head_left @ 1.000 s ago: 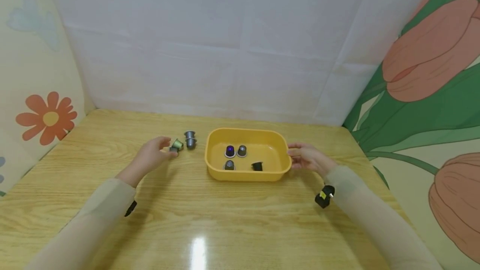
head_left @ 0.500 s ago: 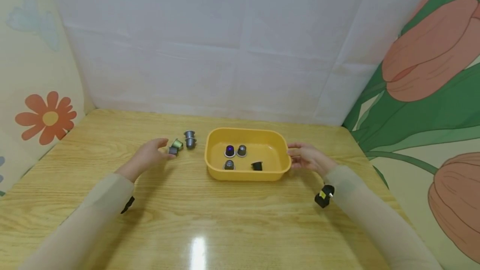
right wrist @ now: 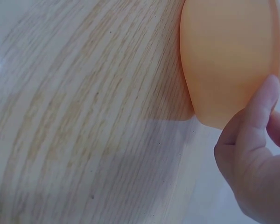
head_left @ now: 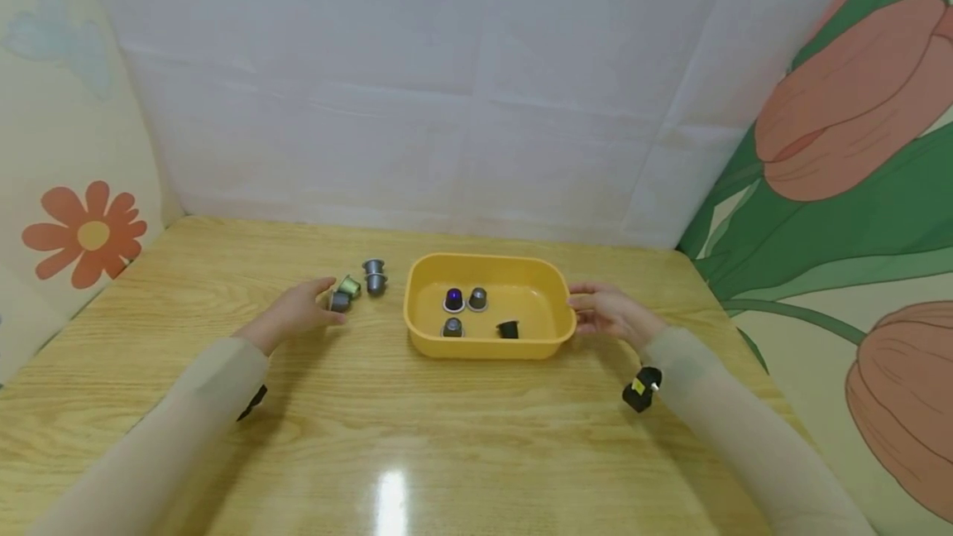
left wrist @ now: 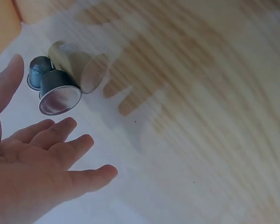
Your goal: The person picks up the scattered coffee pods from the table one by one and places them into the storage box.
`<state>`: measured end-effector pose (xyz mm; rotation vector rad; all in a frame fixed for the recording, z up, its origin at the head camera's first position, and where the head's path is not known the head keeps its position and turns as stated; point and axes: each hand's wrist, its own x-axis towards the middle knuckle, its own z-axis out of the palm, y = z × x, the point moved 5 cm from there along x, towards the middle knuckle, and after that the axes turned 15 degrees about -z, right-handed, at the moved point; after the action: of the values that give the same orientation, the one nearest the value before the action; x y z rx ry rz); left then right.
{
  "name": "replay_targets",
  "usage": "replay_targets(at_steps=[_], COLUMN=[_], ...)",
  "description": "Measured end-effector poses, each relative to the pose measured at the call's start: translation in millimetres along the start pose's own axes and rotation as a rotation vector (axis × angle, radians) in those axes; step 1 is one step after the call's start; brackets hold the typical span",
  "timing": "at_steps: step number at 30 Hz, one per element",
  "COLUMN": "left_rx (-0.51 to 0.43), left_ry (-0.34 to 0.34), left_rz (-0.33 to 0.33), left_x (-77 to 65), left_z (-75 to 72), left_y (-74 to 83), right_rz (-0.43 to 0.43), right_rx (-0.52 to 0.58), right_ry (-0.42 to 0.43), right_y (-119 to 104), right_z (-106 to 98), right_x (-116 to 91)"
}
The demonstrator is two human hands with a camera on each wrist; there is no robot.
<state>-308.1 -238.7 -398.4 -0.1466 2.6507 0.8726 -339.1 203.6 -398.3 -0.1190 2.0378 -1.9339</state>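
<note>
My left hand [head_left: 296, 314] is at the left of the table, thumb and fingers spread around a dark grey coffee capsule [head_left: 340, 301]. In the left wrist view the capsule's foil lid [left wrist: 60, 100] faces the fingers, with a gap between. A green capsule [head_left: 349, 287] lies against it; just beyond, two grey capsules [head_left: 375, 283] sit end to end. My right hand [head_left: 614, 313] rests its extended fingers on the outer right end of a yellow basin [head_left: 487, 349]. Inside the basin are a purple-blue capsule [head_left: 453, 298], two grey capsules [head_left: 478, 298] and a black one [head_left: 508, 329].
The wood-grain table [head_left: 447, 437] runs back to a white cloth wall [head_left: 417, 106]. Flower-printed panels [head_left: 856, 189] close off both sides. Each wrist carries a small black device, and the right one [head_left: 642, 390] shows plainly.
The dark grey capsule has shifted slightly toward me and to the left beside my left hand, and more of its body shows. My right hand and the basin have stayed in place.
</note>
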Motion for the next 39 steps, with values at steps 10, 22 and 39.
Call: replay_targets(at_steps=[10,22,39], left_rx=[0.025,0.022,0.004], left_ry=[0.030,0.041,0.068], left_rz=[0.014,0.018,0.009], left_x=[0.9,2.7,5.3], left_z=[-1.0,-1.0,-3.1], left_y=[3.2,5.5,-3.1], right_rz=[-0.003,0.002,0.001], right_rx=[0.001,0.015,0.029], right_ry=[-0.002,-0.011,-0.001], right_y=[0.5,1.5,0.6], right_z=[-0.7,1.1,0.9], right_x=[-0.3,0.7,-0.5])
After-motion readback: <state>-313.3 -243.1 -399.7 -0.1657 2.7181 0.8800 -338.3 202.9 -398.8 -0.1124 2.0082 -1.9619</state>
